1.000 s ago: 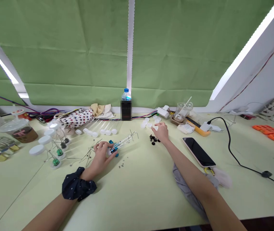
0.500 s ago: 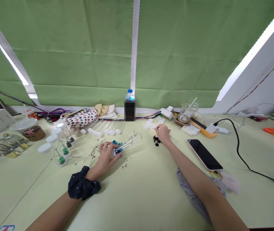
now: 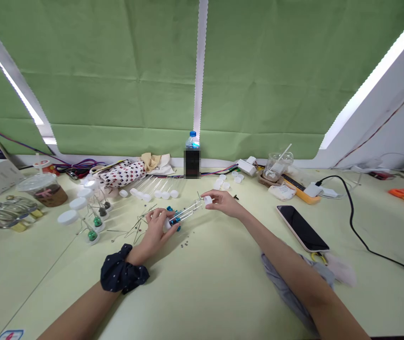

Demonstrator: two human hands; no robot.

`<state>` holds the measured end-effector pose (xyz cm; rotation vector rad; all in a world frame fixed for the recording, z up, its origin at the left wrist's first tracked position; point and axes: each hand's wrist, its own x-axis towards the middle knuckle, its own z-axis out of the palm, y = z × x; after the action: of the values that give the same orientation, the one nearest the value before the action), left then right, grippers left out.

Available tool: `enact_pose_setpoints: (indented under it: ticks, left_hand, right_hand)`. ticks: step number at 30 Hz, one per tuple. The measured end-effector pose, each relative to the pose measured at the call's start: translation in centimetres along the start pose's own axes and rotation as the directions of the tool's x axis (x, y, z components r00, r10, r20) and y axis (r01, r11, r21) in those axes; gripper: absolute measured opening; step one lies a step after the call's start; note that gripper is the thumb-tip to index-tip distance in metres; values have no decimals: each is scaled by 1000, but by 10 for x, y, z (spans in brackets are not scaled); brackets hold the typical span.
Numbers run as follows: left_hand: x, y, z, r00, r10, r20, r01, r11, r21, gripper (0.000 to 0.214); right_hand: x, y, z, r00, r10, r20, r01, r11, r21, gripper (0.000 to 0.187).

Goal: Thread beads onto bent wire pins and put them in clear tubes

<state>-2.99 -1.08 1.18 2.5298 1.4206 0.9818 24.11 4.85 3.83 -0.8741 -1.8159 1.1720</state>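
A clear tube [image 3: 187, 213] lies tilted on the table [image 3: 209, 293], a little left of the middle. Its near end is in the left hand and its far end points up and to the right. Blue beads [image 3: 174, 219] sit at the near end, and thin wire runs along the tube.

The left hand [image 3: 157, 227] lies palm down with its fingers curled over the beaded end, grasping it. Its forearm comes in from the near left, with a dark dotted scrunchie [image 3: 124, 275] on the wrist.

The right hand [image 3: 226, 203] is at the tube's far end, pinching a small white cap [image 3: 208, 200] between thumb and fingertips. The cap is right at the tube's mouth, but I cannot tell whether they touch. The right forearm stretches in from the near right over a grey cloth [image 3: 287, 290].

Small metal bits [image 3: 184, 244] lie just near of the tube, and bent wires [image 3: 136, 227] lie to its left. Farther off are loose white caps [image 3: 227, 182] and a row of capped tubes [image 3: 154, 189]. A dark phone [image 3: 303, 228] lies to the right, well apart from the hands. A water bottle [image 3: 192, 156] stands at the far edge.
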Motion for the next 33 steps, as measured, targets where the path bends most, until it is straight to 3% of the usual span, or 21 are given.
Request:
enact_pose_setpoints:
  ticks: [6,33]
  left_hand:
    - [0,3,-2,1000,18,13,-18,1000,-7,22]
    - [-2,-8,6,996,73,50,-74,997,28,26]
  right_hand:
    - [-5,-6,9,998,19,64,-27,992,119,44]
    - [-9,-11,12,990,56,133,-72,990,121,49]
